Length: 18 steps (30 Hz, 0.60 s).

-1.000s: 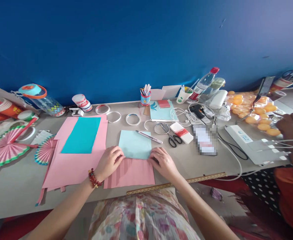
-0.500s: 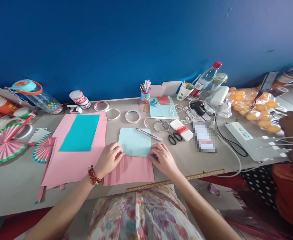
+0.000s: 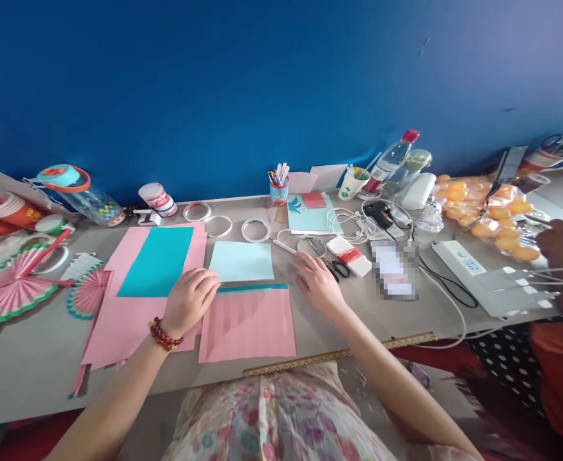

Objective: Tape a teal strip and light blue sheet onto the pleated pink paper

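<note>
"Sheets, central?"
"Two: one pale-blue sheet (image 3: 242, 261), one pink sheet (image 3: 247, 326) on its near side. Pen (image 3: 284, 246), one."
"Hands?"
"Two, palms down: left hand (image 3: 190, 298), fingers together at blue corner; right hand (image 3: 317, 282), fingers slightly spread at pen's end; pinch unclear."

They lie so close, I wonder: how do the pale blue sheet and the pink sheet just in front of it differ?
The pale blue sheet looks plain; the pink sheet shows faint bands and a teal strip along its far edge. The pink sheet looks larger and lies nearer the camera than the pale blue sheet. Both look rectangular.
</note>
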### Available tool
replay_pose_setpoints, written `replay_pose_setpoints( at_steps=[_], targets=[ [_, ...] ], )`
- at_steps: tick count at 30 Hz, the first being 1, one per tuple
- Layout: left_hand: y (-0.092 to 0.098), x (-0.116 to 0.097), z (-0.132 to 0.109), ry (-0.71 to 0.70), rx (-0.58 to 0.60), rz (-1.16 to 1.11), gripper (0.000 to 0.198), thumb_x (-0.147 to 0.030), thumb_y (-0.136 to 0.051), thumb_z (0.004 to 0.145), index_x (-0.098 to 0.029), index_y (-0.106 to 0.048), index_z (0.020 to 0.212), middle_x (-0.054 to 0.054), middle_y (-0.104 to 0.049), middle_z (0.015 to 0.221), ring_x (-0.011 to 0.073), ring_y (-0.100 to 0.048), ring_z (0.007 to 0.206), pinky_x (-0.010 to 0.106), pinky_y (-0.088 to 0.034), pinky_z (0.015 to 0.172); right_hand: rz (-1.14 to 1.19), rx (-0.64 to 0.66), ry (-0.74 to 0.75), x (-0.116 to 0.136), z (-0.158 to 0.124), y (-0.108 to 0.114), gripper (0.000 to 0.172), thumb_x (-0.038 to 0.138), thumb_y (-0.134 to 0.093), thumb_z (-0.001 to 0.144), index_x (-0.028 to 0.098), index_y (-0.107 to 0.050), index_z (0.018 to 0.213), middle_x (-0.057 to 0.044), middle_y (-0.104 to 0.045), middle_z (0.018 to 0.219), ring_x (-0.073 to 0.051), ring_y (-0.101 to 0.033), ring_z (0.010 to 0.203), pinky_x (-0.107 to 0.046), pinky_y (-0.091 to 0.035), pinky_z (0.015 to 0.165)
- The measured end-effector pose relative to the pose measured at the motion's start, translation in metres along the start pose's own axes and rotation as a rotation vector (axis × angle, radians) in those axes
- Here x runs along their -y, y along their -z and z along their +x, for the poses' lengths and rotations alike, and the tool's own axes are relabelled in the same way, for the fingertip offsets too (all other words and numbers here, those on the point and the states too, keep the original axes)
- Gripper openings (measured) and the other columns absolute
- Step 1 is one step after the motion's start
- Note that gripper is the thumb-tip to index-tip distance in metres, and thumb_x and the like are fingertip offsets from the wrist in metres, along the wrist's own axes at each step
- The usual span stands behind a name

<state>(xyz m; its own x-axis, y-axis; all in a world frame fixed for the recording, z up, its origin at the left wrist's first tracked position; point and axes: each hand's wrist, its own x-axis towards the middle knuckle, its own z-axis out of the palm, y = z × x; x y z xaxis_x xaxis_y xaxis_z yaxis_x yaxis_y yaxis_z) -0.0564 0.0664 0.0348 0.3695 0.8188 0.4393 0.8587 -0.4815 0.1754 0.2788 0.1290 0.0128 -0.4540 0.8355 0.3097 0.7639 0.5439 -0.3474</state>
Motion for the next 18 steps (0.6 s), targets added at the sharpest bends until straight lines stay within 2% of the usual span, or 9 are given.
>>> replay_pose_setpoints(
  at_steps=[4,8,12,16,18],
  targets=[
    [-0.005,0.006,-0.020,-0.066,0.076,-0.011,0.020,-0.019,-0.047,0.096,-0.022,-0.067,0.097,0.005,-0.071,0.111,0.0220,-0.063,0.106,0.040,-0.051,0.094,0.134,0.002,0.065,0.013,-0.007,-0.001,0.028,0.018,-0.052,0.091,0.021,-0.063,0.117,-0.011,-0.060,0.125,-0.027,-0.056,0.112,-0.045,-0.048,0.096],
    [-0.014,0.004,-0.028,-0.072,0.138,-0.003,0.026,-0.016,-0.043,0.097,-0.020,-0.068,0.097,0.006,-0.070,0.115,0.0228,-0.064,0.108,0.040,-0.052,0.095,0.256,0.071,0.157,0.035,-0.011,-0.001,0.028,0.019,-0.057,0.088,0.022,-0.059,0.116,-0.010,-0.062,0.114,-0.024,-0.057,0.108,-0.041,-0.048,0.092],
    [-0.015,0.001,-0.026,-0.063,0.136,0.015,0.028,-0.016,-0.041,0.096,-0.020,-0.069,0.097,0.007,-0.070,0.116,0.0235,-0.064,0.108,0.041,-0.053,0.094,0.225,0.105,0.203,0.049,-0.009,-0.008,0.019,0.023,-0.061,0.088,0.020,-0.061,0.107,-0.010,-0.064,0.103,-0.023,-0.058,0.095,-0.037,-0.048,0.085],
    [-0.014,-0.002,-0.020,-0.064,0.116,0.002,0.028,-0.019,-0.041,0.098,-0.021,-0.069,0.098,0.007,-0.071,0.113,0.0221,-0.066,0.106,0.040,-0.054,0.093,0.102,0.155,0.236,0.050,-0.004,-0.015,0.007,0.021,-0.059,0.089,0.020,-0.064,0.094,-0.007,-0.064,0.090,-0.021,-0.057,0.084,-0.032,-0.046,0.075],
    [-0.011,-0.001,-0.012,-0.076,0.096,0.016,0.027,-0.021,-0.042,0.098,-0.021,-0.069,0.100,0.006,-0.071,0.112,0.0217,-0.066,0.105,0.039,-0.054,0.092,0.072,0.147,0.237,0.049,0.004,-0.013,0.012,0.016,-0.053,0.092,0.020,-0.064,0.090,-0.006,-0.064,0.087,-0.019,-0.057,0.081,-0.030,-0.045,0.071]
  ],
)
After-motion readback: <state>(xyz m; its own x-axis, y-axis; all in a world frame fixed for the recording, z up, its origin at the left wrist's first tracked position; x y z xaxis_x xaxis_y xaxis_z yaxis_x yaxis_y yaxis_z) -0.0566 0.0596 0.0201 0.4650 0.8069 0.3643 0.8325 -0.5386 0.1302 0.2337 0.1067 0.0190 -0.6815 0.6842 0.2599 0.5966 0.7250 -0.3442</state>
